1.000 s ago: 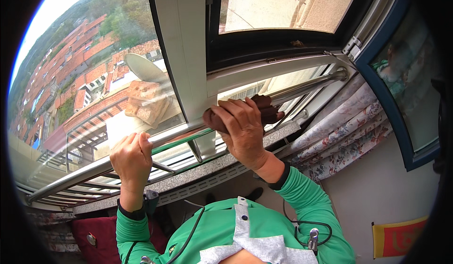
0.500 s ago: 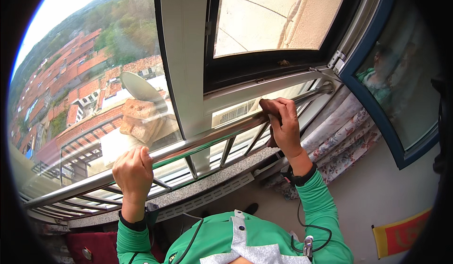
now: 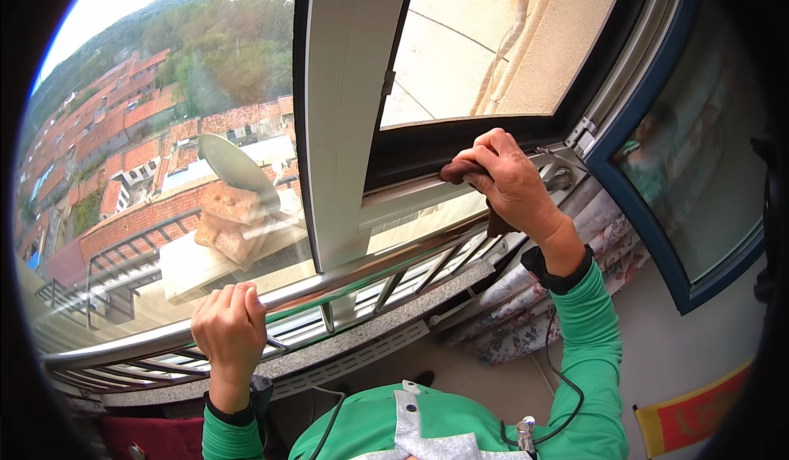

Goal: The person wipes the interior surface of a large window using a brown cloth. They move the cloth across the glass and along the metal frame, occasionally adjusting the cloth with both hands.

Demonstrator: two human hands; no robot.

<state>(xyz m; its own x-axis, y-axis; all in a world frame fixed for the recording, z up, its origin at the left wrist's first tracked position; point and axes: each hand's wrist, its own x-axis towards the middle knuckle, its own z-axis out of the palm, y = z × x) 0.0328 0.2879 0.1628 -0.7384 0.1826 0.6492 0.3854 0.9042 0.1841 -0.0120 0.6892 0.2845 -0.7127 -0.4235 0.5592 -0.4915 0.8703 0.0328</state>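
My left hand [image 3: 230, 328] is closed round the metal guard rail [image 3: 316, 287] that runs across the window. A crumpled brown cloth [image 3: 465, 171] is bunched in my right hand [image 3: 511, 177], with one end hanging down below the fingers. The right hand is at the lower sash ledge [image 3: 411, 203], just under the dark frame [image 3: 411, 152] of the window opening and above the rail. Its palm side and most of the cloth under it are hidden.
A blue-framed casement [image 3: 608, 164] swings into the room at the right. Below it hangs a floral curtain [image 3: 551, 312]. Upright bars [image 3: 394, 287] stand under the rail, over a speckled stone sill [image 3: 378, 331]. A cable [image 3: 552, 361] trails by my right sleeve.
My right hand has lifted the cloth off the rail and moved it up and forward to the window ledge. My left hand has stayed on the rail. The whole view has shifted slightly.
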